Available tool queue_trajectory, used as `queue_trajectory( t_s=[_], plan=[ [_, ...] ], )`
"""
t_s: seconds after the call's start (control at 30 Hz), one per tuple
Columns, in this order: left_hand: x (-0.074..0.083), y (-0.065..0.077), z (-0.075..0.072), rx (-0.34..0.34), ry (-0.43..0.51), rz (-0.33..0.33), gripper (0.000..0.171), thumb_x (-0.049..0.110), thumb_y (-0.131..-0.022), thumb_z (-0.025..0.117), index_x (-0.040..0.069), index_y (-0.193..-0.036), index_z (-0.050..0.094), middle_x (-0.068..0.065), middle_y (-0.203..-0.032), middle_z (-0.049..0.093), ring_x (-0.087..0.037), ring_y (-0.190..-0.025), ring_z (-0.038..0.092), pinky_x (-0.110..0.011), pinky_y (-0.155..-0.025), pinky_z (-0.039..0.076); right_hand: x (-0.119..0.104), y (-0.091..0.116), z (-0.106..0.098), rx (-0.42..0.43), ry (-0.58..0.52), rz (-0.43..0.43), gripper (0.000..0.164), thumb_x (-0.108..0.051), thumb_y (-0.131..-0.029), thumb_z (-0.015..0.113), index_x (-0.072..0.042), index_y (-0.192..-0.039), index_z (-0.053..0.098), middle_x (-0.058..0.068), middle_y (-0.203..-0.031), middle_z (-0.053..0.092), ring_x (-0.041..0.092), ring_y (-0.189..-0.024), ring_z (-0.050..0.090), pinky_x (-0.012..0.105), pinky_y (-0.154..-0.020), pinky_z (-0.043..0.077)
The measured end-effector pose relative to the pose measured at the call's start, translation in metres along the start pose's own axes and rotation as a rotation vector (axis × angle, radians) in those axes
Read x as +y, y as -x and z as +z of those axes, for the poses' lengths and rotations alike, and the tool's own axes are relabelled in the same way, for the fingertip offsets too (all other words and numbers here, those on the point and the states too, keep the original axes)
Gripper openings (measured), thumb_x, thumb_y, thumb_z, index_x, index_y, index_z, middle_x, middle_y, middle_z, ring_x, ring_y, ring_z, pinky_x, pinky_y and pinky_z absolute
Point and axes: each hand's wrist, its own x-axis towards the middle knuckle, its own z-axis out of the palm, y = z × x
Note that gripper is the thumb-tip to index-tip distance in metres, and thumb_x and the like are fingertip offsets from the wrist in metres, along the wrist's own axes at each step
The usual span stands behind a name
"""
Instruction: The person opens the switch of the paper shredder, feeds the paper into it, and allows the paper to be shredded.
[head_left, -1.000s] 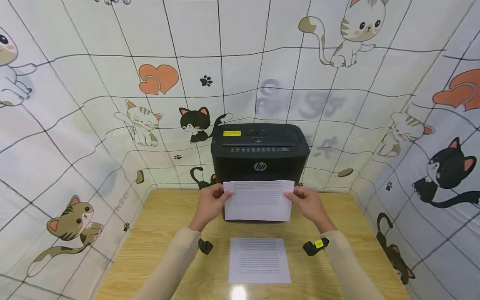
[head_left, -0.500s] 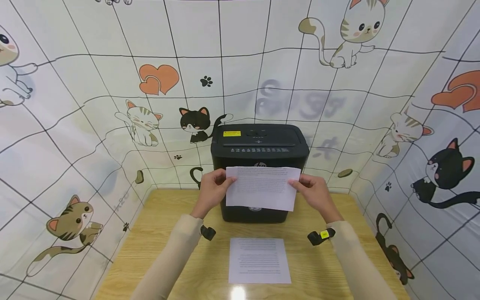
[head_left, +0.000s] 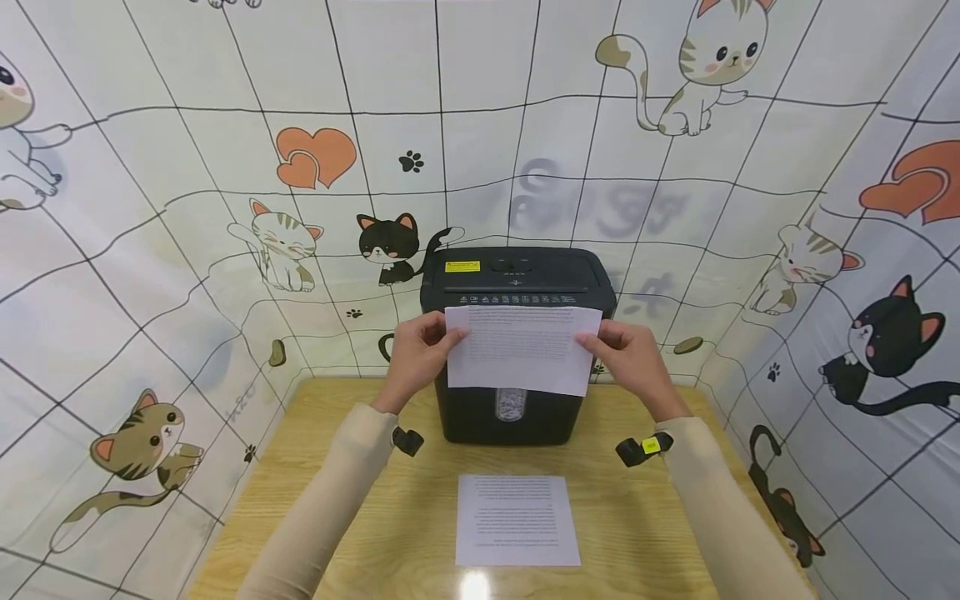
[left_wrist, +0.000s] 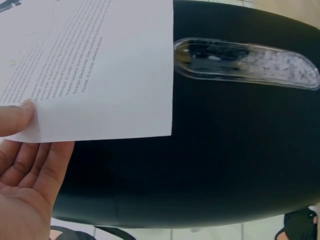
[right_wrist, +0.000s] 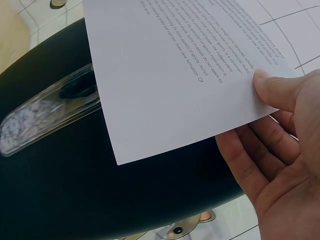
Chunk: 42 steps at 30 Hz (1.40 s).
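A printed sheet of paper [head_left: 521, 350] is held up in front of a black HP paper shredder [head_left: 510, 429]. My left hand [head_left: 417, 354] pinches its left edge, thumb in front and fingers behind. The right edge is pinched the same way by my right hand [head_left: 630, 362]. The sheet's top edge is just below the row of icons on the shredder's top, and its lower right corner hangs slightly lower. In the left wrist view, the shredder's clear window [left_wrist: 250, 62] shows white shreds inside. The right wrist view shows the thumb pressing the printed paper [right_wrist: 165, 100].
A second printed sheet [head_left: 517, 521] lies flat on the wooden table [head_left: 337, 483], in front of the shredder. A cat-patterned curtain [head_left: 495, 108] surrounds the table at the back and sides. A yellow label [head_left: 462, 267] is on the shredder's top left.
Both hands have raised the held sheet from low on the shredder's front to near its top edge. The shredder window has come into view beneath it. The sheet on the table has not moved.
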Motion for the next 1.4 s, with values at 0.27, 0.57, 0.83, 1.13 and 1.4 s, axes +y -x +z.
queue_trajectory(
  t_s=[0.27,0.57,0.83,1.13,1.4],
  plan=[
    [0.017,-0.016,-0.012,-0.018,0.025,0.051,0.01,0.007,-0.085,0.068,-0.001,-0.09,0.068,-0.014,-0.088,0.07,-0.029,-0.07,0.065,-0.024,-0.06,0.051,-0.023,-0.012,-0.011,0.012,0.002,-0.001,0.037,-0.052,-0.083,0.064,-0.024,-0.105,0.071,0.0,-0.098,0.072,0.014,-0.086,0.065,0.031,-0.077,0.046],
    [0.031,-0.035,-0.023,0.007,0.029,0.082,0.012,0.01,-0.085,0.068,-0.001,-0.09,0.067,-0.014,-0.088,0.07,-0.031,-0.071,0.065,-0.024,-0.06,0.05,-0.043,-0.028,-0.02,0.036,0.01,0.001,0.041,-0.056,-0.081,0.063,-0.025,-0.108,0.07,-0.002,-0.101,0.071,0.013,-0.088,0.063,0.032,-0.079,0.045],
    [0.036,-0.049,-0.032,0.0,0.051,0.079,0.012,0.01,-0.085,0.069,-0.001,-0.09,0.067,-0.014,-0.089,0.07,-0.03,-0.076,0.067,-0.029,-0.067,0.053,-0.055,-0.04,-0.024,0.048,-0.018,-0.055,0.036,-0.052,-0.083,0.063,-0.025,-0.105,0.07,-0.002,-0.099,0.072,0.018,-0.082,0.064,0.028,-0.069,0.045],
    [0.045,-0.062,-0.041,0.0,0.062,0.077,0.013,0.01,-0.086,0.067,0.0,-0.093,0.068,-0.013,-0.096,0.071,-0.025,-0.083,0.069,-0.031,-0.071,0.055,-0.067,-0.054,-0.026,0.074,-0.014,-0.104,0.034,-0.047,-0.085,0.064,-0.02,-0.104,0.071,0.001,-0.1,0.071,0.018,-0.084,0.062,0.026,-0.069,0.042],
    [0.052,-0.075,-0.042,0.016,0.042,0.084,0.015,0.012,-0.086,0.067,0.0,-0.095,0.068,-0.013,-0.092,0.071,-0.021,-0.081,0.065,-0.028,-0.073,0.054,-0.082,-0.066,-0.035,0.116,0.002,-0.055,0.042,-0.048,-0.083,0.065,-0.02,-0.114,0.069,0.002,-0.105,0.07,0.011,-0.09,0.063,0.023,-0.077,0.044]
  ],
)
